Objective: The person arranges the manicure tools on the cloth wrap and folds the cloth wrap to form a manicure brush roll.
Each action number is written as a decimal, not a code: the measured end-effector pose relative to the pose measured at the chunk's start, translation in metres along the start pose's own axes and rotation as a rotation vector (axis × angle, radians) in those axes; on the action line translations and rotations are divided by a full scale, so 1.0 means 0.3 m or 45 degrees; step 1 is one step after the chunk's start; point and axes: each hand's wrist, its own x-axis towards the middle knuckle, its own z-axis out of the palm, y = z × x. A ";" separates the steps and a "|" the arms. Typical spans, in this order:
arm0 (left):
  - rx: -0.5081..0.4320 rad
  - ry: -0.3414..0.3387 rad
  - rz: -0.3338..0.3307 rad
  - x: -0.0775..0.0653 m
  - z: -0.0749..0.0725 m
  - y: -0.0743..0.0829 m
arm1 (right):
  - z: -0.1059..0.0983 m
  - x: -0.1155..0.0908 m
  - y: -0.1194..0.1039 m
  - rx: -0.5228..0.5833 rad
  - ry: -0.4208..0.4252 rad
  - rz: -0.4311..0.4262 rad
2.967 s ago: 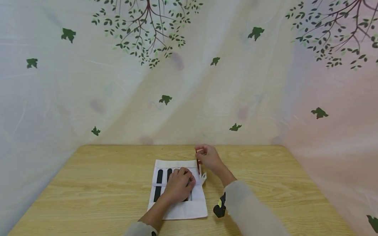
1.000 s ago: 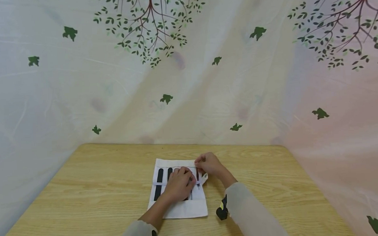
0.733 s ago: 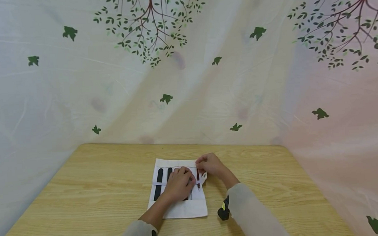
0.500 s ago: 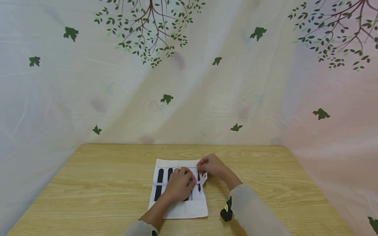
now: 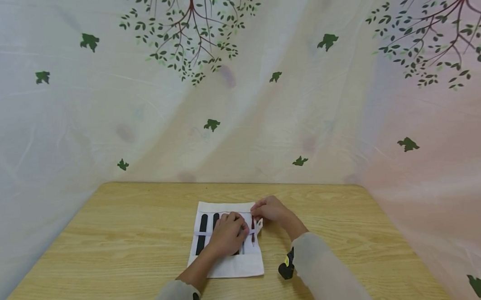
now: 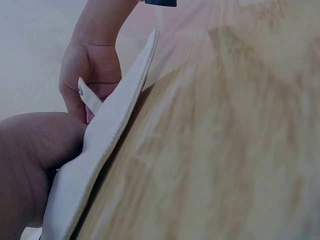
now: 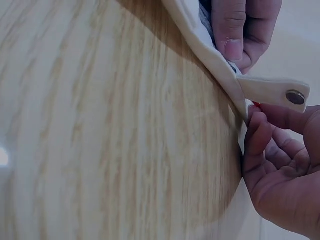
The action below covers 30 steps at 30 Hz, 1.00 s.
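A white tool pouch (image 5: pixel 235 266) lies unfolded on the table, with black slim tools (image 5: pixel 202 233) under its white elastic band. My left hand (image 5: pixel 227 236) rests on the pouch's middle, fingers bent loosely, and covers some tools. At the right edge my right hand (image 5: pixel 270 209) pinches the top end of a thin dark-red tool (image 5: pixel 252 226) with a pointed tip; the tool passes under the band. In the right wrist view only a red bit (image 7: pixel 256 104) of it shows at the fingertips. A snap strap (image 7: pixel 272 91) sticks out beside them.
The wooden table (image 5: pixel 107 247) extends around the pouch. Behind it hangs a pale curtain (image 5: pixel 239 123) printed with trees and green leaf shapes. A grey thin tool (image 5: pixel 243 248) shows beside the left hand in the pouch.
Over three seconds my right hand has come down and slightly right, sliding the dark-red tool lower, through the band. My left hand has stayed in place.
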 end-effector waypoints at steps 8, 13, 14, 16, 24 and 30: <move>0.006 0.004 -0.004 0.001 0.002 -0.001 | 0.002 0.003 -0.020 0.054 0.005 0.064; 0.009 0.004 -0.012 0.001 0.004 -0.003 | 0.001 0.001 -0.028 0.068 -0.024 0.066; 0.009 0.004 -0.013 0.000 0.003 -0.003 | 0.001 0.001 -0.029 0.070 -0.034 0.063; 0.005 0.000 -0.019 0.000 0.003 -0.004 | 0.001 0.001 -0.030 0.062 -0.053 0.057; -0.005 -0.013 -0.028 0.001 0.005 -0.001 | -0.002 -0.002 -0.021 -0.102 -0.092 0.012; 0.010 0.000 -0.002 0.000 0.003 -0.004 | -0.009 -0.020 -0.027 -0.261 -0.150 -0.031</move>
